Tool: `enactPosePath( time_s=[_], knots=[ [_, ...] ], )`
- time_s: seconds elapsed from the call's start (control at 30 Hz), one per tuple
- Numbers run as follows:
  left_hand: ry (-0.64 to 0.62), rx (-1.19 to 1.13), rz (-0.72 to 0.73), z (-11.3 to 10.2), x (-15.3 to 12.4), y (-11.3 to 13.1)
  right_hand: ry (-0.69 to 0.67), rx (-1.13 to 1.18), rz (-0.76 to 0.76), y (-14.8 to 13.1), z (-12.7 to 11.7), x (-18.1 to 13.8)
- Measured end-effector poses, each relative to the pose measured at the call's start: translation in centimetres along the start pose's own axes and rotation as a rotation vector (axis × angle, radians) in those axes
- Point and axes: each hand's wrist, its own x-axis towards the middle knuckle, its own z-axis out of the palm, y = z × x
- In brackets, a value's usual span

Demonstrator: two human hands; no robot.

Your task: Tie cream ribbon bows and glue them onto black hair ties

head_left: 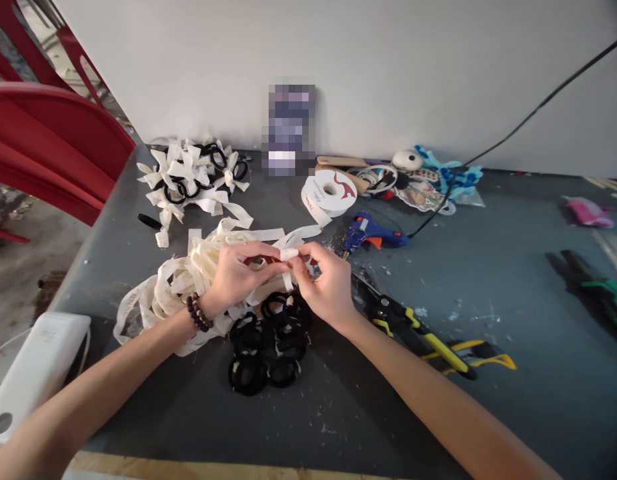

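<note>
Both hands meet over the dark table (488, 280), just above a heap of black hair ties (268, 347). The left hand (235, 273) and the right hand (325, 287) each have fingertips closed on a short cream ribbon piece (289, 254), pinched between thumb and forefinger from either side — the piece sits in the air between the two hands. A bead bracelet (198, 312) circles the left wrist.

Left of the hair ties lies a loose pile of cut ribbon strips (163, 293). Beyond that pile, toward the wall, finished ribbon bows (188, 177) on black ties are gathered. A ribbon spool (329, 192) stands behind the hands, its tail running down toward them. Just right of the spool lies a blue glue gun (373, 233); yellow-handled scissors (428, 337) lie right of the hair ties.
</note>
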Motion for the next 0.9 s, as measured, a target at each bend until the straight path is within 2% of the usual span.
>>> enactPosePath(
  time_s=[0.2,0.4,0.63,0.77,0.9],
  knots=[
    [-0.012,0.047,-0.057,0.0,-0.1,-0.1,0.005,-0.013,0.000,0.0,0.1,-0.1],
    [-0.024,-0.162,-0.082,-0.2,0.3,0.4,-0.017,-0.097,-0.036,0.2,0.3,-0.1],
    [-0.045,-0.384,-0.277,-0.3,0.5,0.5,-0.021,-0.087,-0.065,-0.1,0.3,-0.1],
    [-0.030,-0.338,-0.284,-0.1,0.4,0.8,-0.036,-0.049,-0.010,-0.1,0.1,-0.1],
    [0.012,-0.176,-0.211,0.2,-0.1,1.1,-0.058,0.007,0.053,-0.1,-0.1,0.0]
  ],
)
